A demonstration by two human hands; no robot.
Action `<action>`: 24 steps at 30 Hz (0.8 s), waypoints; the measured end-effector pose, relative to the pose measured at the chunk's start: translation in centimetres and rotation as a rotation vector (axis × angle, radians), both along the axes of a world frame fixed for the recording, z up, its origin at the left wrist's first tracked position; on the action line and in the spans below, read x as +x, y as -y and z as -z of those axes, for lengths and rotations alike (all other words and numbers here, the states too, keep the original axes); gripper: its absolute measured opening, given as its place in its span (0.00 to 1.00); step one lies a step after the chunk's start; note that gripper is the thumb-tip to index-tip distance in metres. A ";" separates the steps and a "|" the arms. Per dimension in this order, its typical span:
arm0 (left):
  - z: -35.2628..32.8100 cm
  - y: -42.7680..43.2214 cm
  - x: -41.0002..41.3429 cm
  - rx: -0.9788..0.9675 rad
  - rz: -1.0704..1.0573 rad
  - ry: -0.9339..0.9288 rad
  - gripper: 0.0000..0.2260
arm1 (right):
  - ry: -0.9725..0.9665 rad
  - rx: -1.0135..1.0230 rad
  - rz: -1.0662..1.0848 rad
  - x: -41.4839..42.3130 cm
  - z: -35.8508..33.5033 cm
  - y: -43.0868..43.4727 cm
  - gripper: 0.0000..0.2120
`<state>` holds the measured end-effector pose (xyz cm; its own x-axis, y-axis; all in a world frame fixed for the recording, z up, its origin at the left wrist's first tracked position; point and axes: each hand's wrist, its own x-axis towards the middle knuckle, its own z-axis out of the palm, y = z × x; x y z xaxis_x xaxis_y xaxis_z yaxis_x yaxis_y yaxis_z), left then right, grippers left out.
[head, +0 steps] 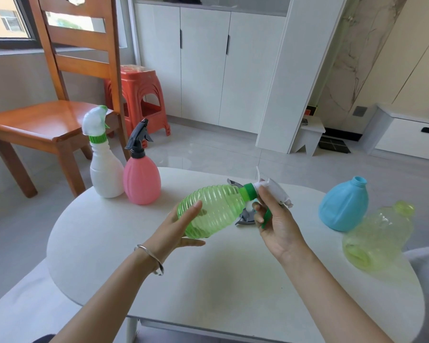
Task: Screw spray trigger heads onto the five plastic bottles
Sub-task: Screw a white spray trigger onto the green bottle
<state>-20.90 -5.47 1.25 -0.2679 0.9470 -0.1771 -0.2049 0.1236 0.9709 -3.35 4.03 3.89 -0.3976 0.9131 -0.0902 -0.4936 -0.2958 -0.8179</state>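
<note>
Your left hand [181,231] holds the ribbed green bottle [216,214] at the centre of the frame, lifted above the table, thumb on its upper side and fingers under its wide base. The bottle is tipped well over: its long axis runs from lower left to upper right, with the neck pointing to the upper right. Your right hand [278,224] is wrapped around the white trigger head [275,190], whose green collar [250,191] sits on the bottle's neck. A bracelet [151,256] circles your left wrist.

Behind the bottle a grey trigger head [245,216] lies on the table, partly hidden. At the left of the frame a white bottle [105,174] and a pink bottle [140,181] stand upright, touching, each with a head fitted; the pink one's is black [139,137]. At the right a blue bottle [342,206] stands with its neck open, and just beside it a yellow-green bottle [377,238] leans with its neck toward the upper right.

The rounded white table [208,280] stands on a pale tiled floor [208,149]. A wooden chair [47,117] and a red plastic stool [141,95] are at the upper left, with white cabinets [203,65] behind.
</note>
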 end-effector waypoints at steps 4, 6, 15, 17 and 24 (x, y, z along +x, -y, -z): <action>0.1 0.4 -0.2 0.100 0.066 -0.007 0.35 | 0.100 0.078 -0.028 0.0 0.7 -0.5 0.23; 0.3 0.4 -0.4 0.127 0.088 -0.050 0.40 | 0.168 0.161 -0.032 0.2 0.8 -0.9 0.27; -0.2 0.3 -0.8 0.008 0.096 -0.007 0.35 | 0.220 0.231 -0.002 0.0 1.2 -1.2 0.28; 0.1 0.3 -1.0 0.108 0.091 -0.067 0.41 | 0.183 0.173 0.015 0.1 1.5 -1.5 0.29; 0.0 0.4 -0.6 0.023 0.143 0.004 0.28 | 0.181 0.144 0.041 -0.2 1.7 -1.4 0.30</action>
<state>-21.48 -5.87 1.27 -0.1290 0.9794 -0.1556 -0.1903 0.1295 0.9731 -3.55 5.46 2.20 -0.3496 0.9366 -0.0243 -0.3439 -0.1523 -0.9266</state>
